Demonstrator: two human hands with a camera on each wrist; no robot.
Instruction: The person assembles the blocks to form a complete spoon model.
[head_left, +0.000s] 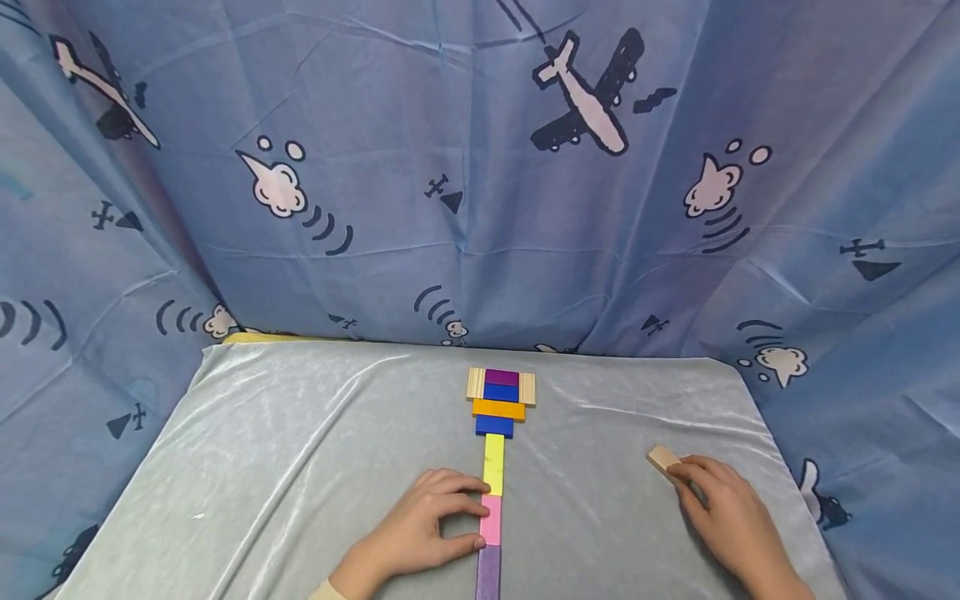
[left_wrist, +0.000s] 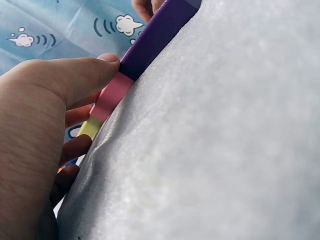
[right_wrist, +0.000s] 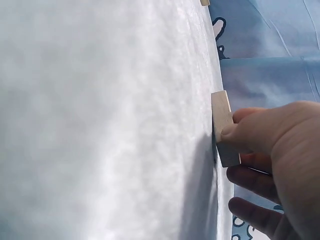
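In the head view my left hand rests beside a line of flat blocks, its fingertips and thumb touching the line's left edge. Thumb and fingers lie about the pink block, between a yellow block and a purple block. The left wrist view shows the thumb where the purple block meets the pink block. Off to the right, my right hand pinches a plain wooden block between thumb and fingers. In the right wrist view this wooden block is close to the cloth.
Beyond the yellow block lie a blue block and an orange block. Farther back, another blue block and a magenta block sit between two wooden blocks. Grey cloth covers the table; a patterned curtain surrounds it.
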